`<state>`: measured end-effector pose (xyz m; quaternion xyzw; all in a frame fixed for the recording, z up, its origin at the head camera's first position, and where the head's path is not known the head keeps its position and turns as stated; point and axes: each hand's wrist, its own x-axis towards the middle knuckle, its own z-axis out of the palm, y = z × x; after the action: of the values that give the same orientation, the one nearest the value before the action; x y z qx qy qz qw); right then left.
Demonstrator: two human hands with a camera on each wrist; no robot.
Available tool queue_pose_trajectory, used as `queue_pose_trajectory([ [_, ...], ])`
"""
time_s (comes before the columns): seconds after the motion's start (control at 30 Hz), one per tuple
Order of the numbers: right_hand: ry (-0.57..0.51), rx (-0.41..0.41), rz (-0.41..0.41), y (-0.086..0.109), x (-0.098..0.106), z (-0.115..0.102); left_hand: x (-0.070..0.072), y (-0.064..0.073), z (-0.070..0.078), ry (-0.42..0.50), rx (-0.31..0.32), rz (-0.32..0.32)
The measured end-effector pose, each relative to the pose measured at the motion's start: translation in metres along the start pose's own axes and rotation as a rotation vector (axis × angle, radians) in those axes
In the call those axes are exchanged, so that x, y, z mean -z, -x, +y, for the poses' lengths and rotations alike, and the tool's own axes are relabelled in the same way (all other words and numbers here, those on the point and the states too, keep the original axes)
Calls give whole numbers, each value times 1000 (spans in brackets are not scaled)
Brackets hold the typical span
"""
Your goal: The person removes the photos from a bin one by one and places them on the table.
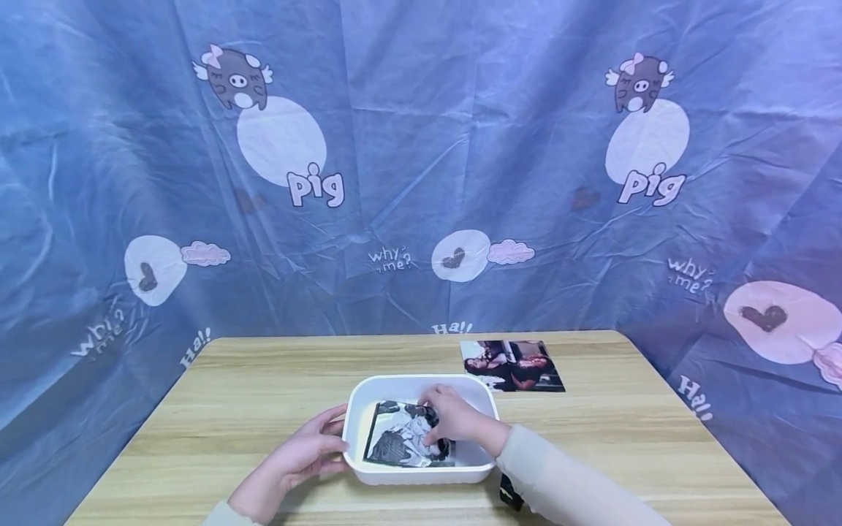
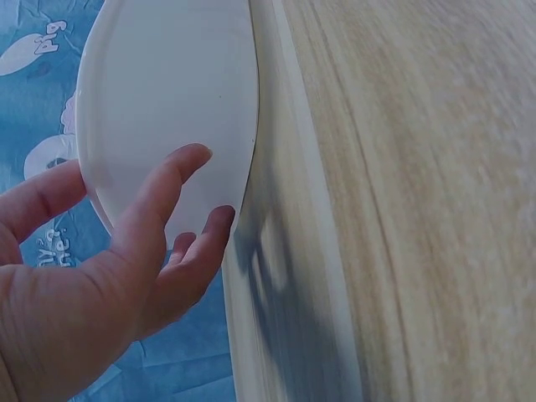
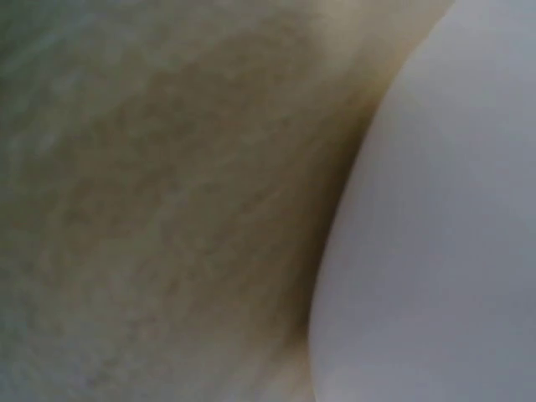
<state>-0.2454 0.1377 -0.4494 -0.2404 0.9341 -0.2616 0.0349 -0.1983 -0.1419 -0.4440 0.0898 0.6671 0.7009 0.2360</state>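
A white plastic basin (image 1: 421, 476) stands on the wooden table, with a black-and-white photo (image 1: 395, 438) lying inside it. My right hand (image 1: 454, 416) reaches into the basin over the photo's right part, fingertips near its far edge and thumb over its face; whether it pinches the photo I cannot tell. At the basin's left end, my left hand (image 1: 312, 446) touches the rim and outer wall with loosely bent fingers (image 2: 180, 172). The right wrist view is blurred, a pale smooth surface filling its right side.
Behind the basin, to the right, a colour photo (image 1: 516, 367) lies flat on the table (image 1: 263, 380). A dark piece (image 1: 509, 493) shows partly beneath my right sleeve (image 1: 559, 475). A blue printed curtain (image 1: 408, 146) hangs round the table's back and sides.
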Motion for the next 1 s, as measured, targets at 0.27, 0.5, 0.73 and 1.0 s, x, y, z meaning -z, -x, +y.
queue_pose_trajectory([
  [0.27,-158,78,37,-1,5,5,-1,-1,-2,-4,2,4],
  [0.5,-208,114,53,-4,15,8,-1,-1,-2,7,-1,4],
  [0.73,-338,26,56,-4,31,5,-1,0,-1,16,-8,-3],
  [1.0,-497,-73,152,-7,56,13,0,0,-1,13,-9,-9],
])
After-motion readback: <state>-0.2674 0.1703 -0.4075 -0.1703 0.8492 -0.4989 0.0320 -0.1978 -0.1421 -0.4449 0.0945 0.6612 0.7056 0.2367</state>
